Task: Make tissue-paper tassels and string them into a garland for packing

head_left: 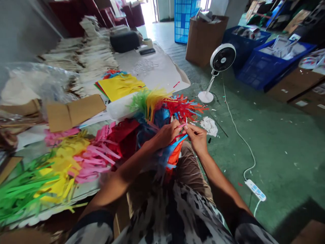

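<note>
The left hand (166, 134) and right hand (196, 139) are pinching a pink paper strip (181, 125) at twelve o'clock, against a shaggy bundle (158, 118) bristling with red, blue, green and yellow paper fringe.

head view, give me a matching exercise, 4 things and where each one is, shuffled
Things:
1 fan
2 pink fringe
3 paper strips
4 power strip

Places:
A between the left hand and right hand
B lying on the floor, lower right
C left of both hands
D upright on a round base

Pairs: 1D, 2C, 3A, 4B
</note>
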Demonstrator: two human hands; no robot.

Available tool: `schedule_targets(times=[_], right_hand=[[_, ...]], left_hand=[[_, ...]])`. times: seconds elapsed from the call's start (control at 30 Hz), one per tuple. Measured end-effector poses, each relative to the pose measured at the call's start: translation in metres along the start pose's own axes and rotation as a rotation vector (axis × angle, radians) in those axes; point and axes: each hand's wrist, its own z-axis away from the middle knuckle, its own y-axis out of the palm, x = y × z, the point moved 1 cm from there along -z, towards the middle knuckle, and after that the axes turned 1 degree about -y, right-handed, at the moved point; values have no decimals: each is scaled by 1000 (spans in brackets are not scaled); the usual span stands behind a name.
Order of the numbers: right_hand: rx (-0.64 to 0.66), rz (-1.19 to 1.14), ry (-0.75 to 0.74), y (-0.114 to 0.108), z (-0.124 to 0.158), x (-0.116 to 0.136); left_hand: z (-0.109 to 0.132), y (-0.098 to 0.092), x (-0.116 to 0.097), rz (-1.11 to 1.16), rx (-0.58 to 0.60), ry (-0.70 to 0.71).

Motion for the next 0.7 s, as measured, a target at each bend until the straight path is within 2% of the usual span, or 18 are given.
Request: schedule_targets(times=[0.2,0.33,0.4,0.53,0.7], right_hand=[[18,-17,3,2,1,7],[18,-12,2,2,1,7],[-1,-13,4,2,0,5],[-31,-20,15,2,-2,0],[-31,-24,16,2,-2,-1]], left_hand=[[0,0,-3,20,61,28],[1,-2,-3,48,65,-5],[2,-3,-4,74,5,-14],[5,-5,-6,117,-190,-6],[8,-5,-4,25,-190,0]])
